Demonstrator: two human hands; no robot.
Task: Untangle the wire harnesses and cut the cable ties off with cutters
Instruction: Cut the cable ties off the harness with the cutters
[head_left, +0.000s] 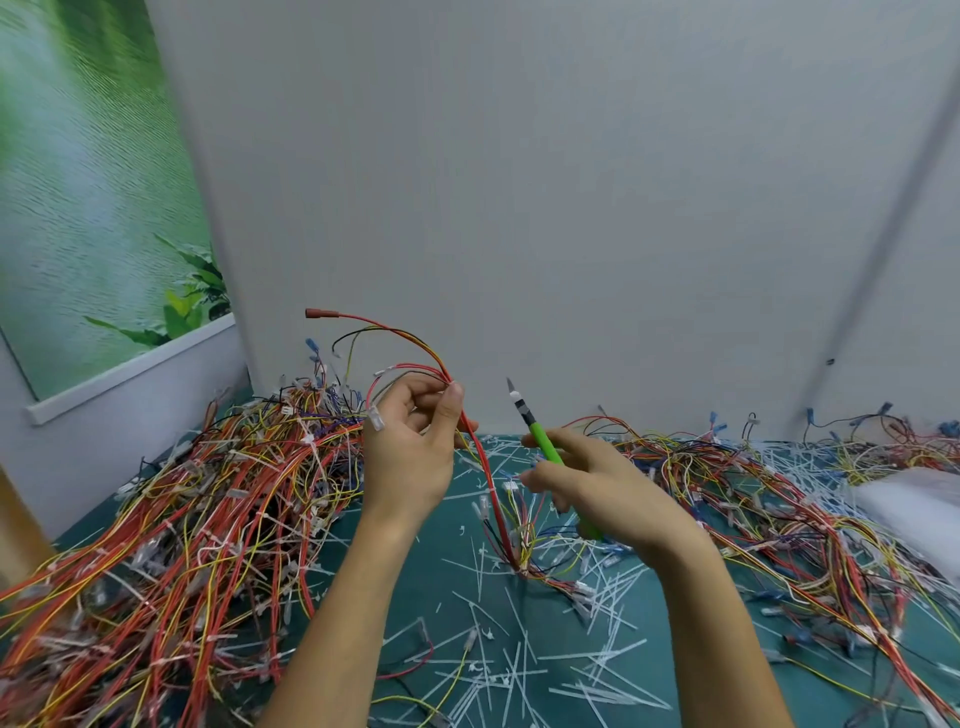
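Observation:
My left hand (410, 447) grips a wire harness (410, 343) of red, yellow and black wires, lifted above the table. Its ends arch up to the left, one tipped with a brown-red terminal, and its tail hangs down to the green table (447, 540). My right hand (597, 483) holds a green-handled cutter (540, 436) with a thin blade pointing up and left, a short way right of the held harness. The blade touches nothing.
A big heap of tangled harnesses (171, 530) covers the left of the table, and another heap (779, 493) the right. Several cut white cable ties (519, 660) litter the middle. A white bag (924, 504) lies at the right edge. A grey wall stands behind.

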